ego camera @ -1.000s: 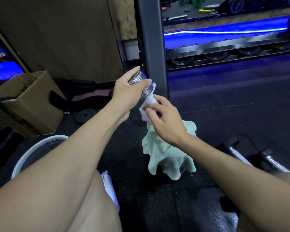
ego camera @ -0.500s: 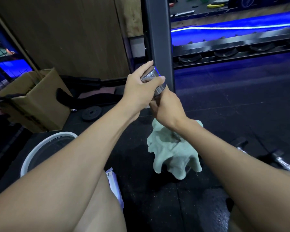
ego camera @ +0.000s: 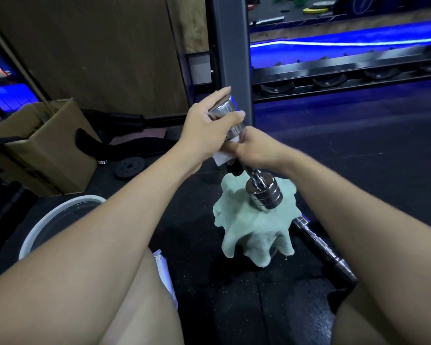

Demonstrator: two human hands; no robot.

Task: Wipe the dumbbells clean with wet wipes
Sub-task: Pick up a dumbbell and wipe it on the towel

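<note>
One head-worn camera looks forward and down from close above the green towel (ego camera: pixel 253 230), the rack post (ego camera: pixel 230 46) rising straight beyond it.

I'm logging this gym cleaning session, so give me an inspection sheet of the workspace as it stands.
Surface: dark rubber floor, speckled with pale crumbs near the person.
Job's things: chrome dumbbell held tilted, lower end above the green towel; white wipe at the handle; second dumbbell lying on the floor.
Clutter: cardboard box, white basin, black weight plate, white packet.
Grippers: left hand grips the upper end; right hand grips the wipe round the handle.
Cables: nothing seen.
Surroundings: grey post, dumbbell rack, blue strip lighting, wooden panel.
</note>
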